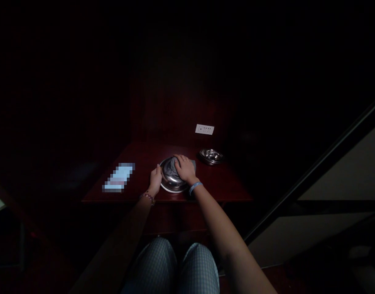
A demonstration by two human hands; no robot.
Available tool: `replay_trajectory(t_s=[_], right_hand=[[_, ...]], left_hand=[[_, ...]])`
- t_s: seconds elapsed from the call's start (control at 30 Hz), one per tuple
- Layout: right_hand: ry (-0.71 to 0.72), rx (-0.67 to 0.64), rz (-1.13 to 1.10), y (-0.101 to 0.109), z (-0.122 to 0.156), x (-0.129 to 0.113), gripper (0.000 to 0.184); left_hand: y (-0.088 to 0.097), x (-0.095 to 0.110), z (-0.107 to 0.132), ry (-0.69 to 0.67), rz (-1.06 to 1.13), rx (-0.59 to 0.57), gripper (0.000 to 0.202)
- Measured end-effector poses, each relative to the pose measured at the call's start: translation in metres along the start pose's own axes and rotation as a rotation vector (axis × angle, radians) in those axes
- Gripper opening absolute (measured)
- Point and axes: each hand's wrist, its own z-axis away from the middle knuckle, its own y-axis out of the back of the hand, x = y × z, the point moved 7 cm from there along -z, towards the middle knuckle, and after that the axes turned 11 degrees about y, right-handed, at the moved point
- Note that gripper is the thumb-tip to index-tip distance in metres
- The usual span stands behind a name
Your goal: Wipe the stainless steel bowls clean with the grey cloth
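A shiny metal bowl (168, 181) lies upside down near the front edge of the dark red table (144, 192). My left hand (156, 179) grips its rim on the left side, thumb up along the edge. On top of the bowl, my right hand (185, 168) presses a grey cloth (174, 164) against the curved metal, and part of the cloth sticks out to the right behind the fingers. The far rim is partly hidden by the right hand and cloth.
Stacked metal bowls or dishes (211, 156) stand at the back right of the table. A blurred-out bright rectangle (119, 177) lies at the left. A white socket plate (204, 129) is on the wall behind. My knees are below the table edge; the surroundings are very dark.
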Motion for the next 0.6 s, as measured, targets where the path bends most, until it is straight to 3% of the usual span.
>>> replay_trajectory(t_s=[0.2,0.4,0.5,0.6], right_hand=[[-0.072,0.153,-0.122,0.002,0.034,0.016,0.049],[-0.146,0.276,-0.153,-0.005,0.083,0.007,0.055],[-0.123,0.264,-0.084,-0.005,0.096,-0.008,0.055],[-0.025,0.155,0.018,-0.007,0.097,-0.03,0.055]], left_hand=[[0.001,0.0,0.002,0.036,-0.046,0.024,0.044],[-0.001,0.003,0.005,0.006,-0.046,0.008,0.047],[-0.002,0.003,0.005,0.023,-0.039,-0.007,0.046],[-0.004,0.003,0.005,0.022,-0.028,-0.033,0.045]])
